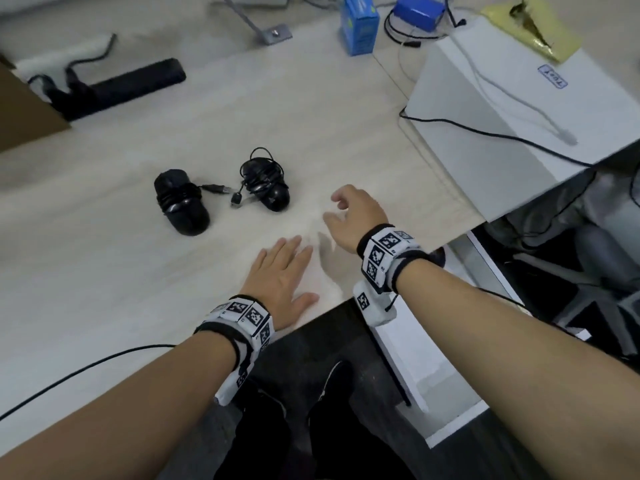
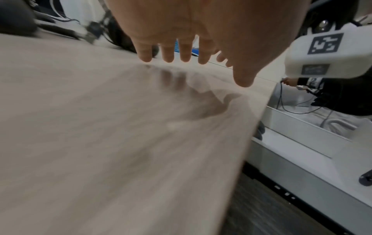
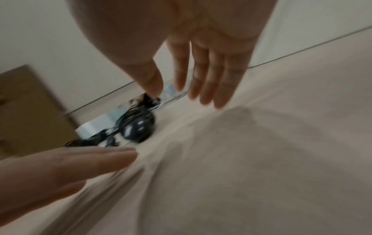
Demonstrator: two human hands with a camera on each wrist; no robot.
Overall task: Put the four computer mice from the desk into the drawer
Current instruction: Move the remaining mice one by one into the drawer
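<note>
Two black computer mice with their cables wound round them lie mid-desk: the left mouse point(image 1: 181, 202) and the right mouse point(image 1: 266, 183), which is blurred in the right wrist view point(image 3: 136, 128). My left hand point(image 1: 287, 268) is spread flat, fingers straight point(image 2: 185, 52), low over the desk by its front edge and holds nothing. My right hand point(image 1: 349, 213) hovers just right of the right mouse, fingers loosely bent point(image 3: 201, 82) and empty. The white drawer point(image 1: 401, 348) stands pulled out under the desk's right end point(image 2: 298, 135). A dark rounded thing point(image 2: 260, 132) lies inside it, partly hidden.
A black power strip point(image 1: 135, 84), a blue carton point(image 1: 358, 26) and a blue pack point(image 1: 419, 10) sit at the back. A white box point(image 1: 512, 109) with cables crossing it stands at the right, a cardboard box point(image 1: 20, 109) at the left. A black cable point(image 1: 86, 363) trails over the front-left.
</note>
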